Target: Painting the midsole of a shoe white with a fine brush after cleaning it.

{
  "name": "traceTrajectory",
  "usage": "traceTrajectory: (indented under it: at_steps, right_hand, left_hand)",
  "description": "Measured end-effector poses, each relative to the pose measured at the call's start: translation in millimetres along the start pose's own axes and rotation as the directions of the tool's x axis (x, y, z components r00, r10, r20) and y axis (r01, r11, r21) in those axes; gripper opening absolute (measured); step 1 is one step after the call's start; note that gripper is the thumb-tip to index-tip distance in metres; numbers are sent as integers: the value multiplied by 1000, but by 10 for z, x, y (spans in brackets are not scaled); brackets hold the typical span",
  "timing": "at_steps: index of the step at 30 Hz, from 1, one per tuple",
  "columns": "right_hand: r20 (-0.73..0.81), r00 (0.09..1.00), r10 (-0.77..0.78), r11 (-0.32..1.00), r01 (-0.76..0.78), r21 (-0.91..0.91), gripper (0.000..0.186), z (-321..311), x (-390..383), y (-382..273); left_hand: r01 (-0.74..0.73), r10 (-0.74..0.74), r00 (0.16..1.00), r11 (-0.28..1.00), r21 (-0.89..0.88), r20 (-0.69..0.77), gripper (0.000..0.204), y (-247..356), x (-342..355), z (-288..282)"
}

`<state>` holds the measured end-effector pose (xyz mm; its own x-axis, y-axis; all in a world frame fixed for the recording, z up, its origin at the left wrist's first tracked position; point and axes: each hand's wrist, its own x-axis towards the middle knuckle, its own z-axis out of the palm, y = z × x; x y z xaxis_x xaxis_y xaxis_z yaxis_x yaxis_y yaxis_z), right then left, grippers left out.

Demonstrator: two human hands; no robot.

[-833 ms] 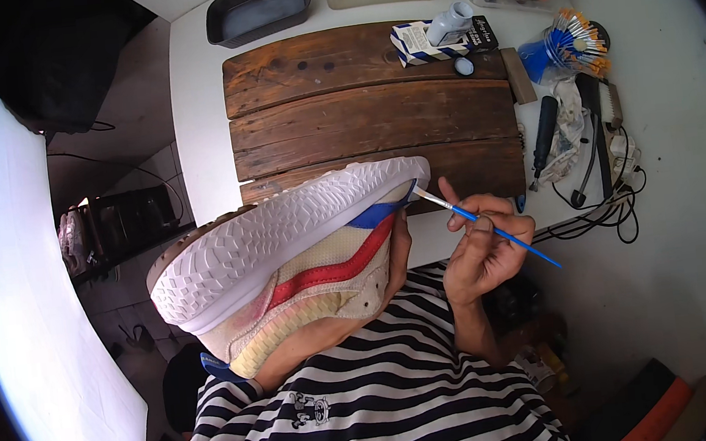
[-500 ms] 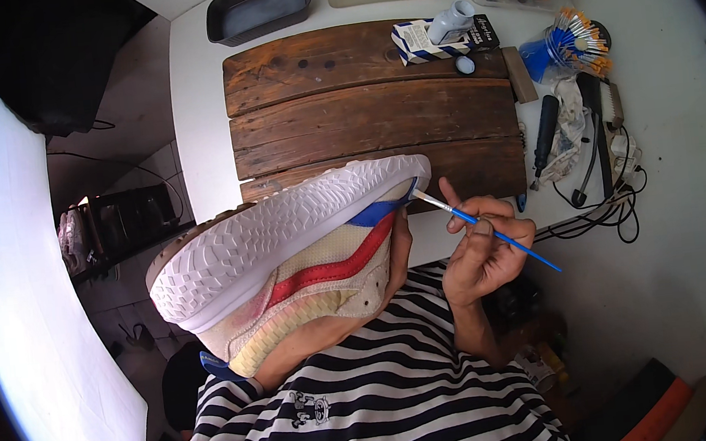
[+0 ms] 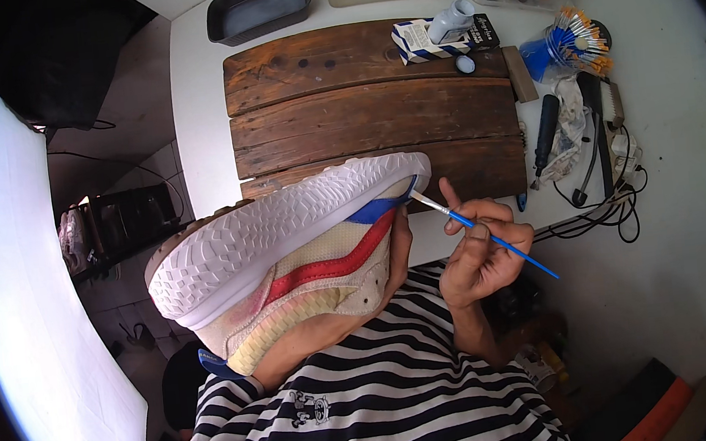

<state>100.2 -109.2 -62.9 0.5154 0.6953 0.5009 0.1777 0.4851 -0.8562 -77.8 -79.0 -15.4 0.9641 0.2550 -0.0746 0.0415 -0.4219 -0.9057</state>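
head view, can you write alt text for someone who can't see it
A person's right hand holds a blue paintbrush at the blue trim of a multicoloured shoe, which the left hand supports, its mostly white sole showing. Beyond, a white table holds a wooden board, small bottle and bunch of brushes.

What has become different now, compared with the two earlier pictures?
The right hand shifted slightly left with the paintbrush, whose back end dipped lower in the picture; the shoe rose very slightly. Nothing was grasped or released. The left hand still holds the shoe; the bottle and wooden board stayed.
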Motion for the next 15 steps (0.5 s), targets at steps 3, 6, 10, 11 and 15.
traceTrajectory:
  at_steps: [3,6,10,11,15]
  right_hand:
    - [-7,1000,3,1000,-3,-7,12,15,9,-22]
    - [-7,1000,1,1000,-1,-8,13,4,-3,-9]
    - [-19,1000,0,1000,0,5,11,31,21,-49]
    - [-18,1000,1,1000,0,5,11,28,21,-44]
    - [21,1000,-12,1000,12,-4,9,21,21,-25]
  left_hand:
    - [-16,17,1000,999,45,-13,46,1,-1,16]
    - [14,-14,1000,1000,21,-17,46,20,3,15]
    - [6,-5,1000,998,57,-19,45,-3,-2,8]
    - [15,-14,1000,999,34,-19,45,-1,0,4]
    - [43,-43,999,999,-20,20,46,48,-14,-18]
